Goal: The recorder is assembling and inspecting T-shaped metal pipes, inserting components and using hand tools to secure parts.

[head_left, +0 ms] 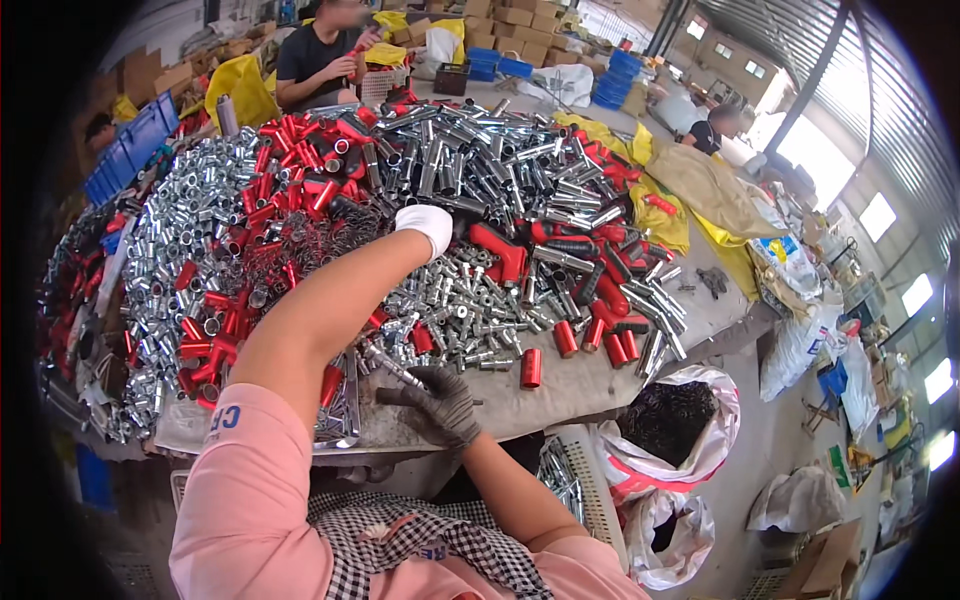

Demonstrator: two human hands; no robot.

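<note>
Across the middle of the frame spreads a pale worktable (580,387), heaped with parts. At lower centre the right hand (443,408), grey-gloved, closes around a slim silver rod (392,366) pointing up and left; a dark bar (391,397) lies against that hand. Just above centre is the white-gloved left hand (425,228), its fingers hidden, so its grip cannot be told. Silver bolts (455,305) lie below it, red-and-black handles (499,254) to its right, chrome tubes (480,150) above. Upper left, a person (310,55) in a dark shirt holds something red.
</note>
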